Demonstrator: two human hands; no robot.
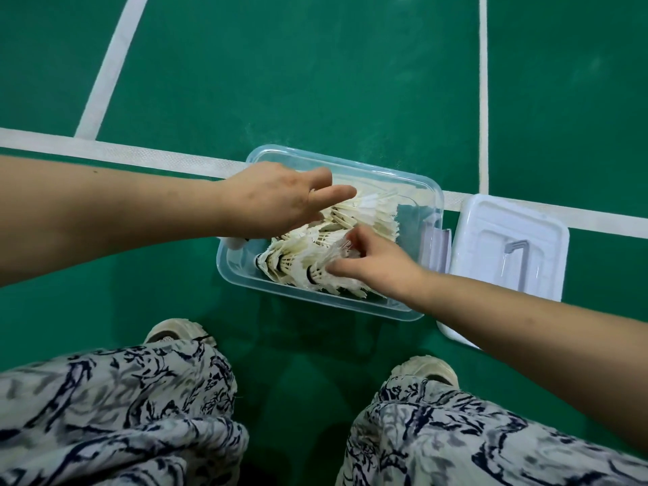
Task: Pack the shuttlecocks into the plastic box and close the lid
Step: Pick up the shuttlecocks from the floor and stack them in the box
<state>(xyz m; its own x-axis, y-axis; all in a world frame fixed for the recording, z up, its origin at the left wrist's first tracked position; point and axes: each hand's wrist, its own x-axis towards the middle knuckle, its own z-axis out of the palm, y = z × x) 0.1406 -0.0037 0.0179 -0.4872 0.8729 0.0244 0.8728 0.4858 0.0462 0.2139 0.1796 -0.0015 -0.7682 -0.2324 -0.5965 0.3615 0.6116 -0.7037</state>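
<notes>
A clear plastic box (413, 312) stands on the green court floor, with several white feather shuttlecocks (364, 213) piled inside it. My left hand (273, 201) reaches over the box's left side, fingers stretched over the pile, and whether it holds anything is hidden. My right hand (377, 266) is in the box at the near right, its thumb and fingers pinching the feathers of a shuttlecock (336, 254). The white lid (491, 222) lies flat on the floor just right of the box, with its grey handle facing up.
White court lines (105, 149) run behind the box and away to the left and right. My two shoes (175, 331) and patterned trouser legs (115, 415) fill the near edge, close to the box.
</notes>
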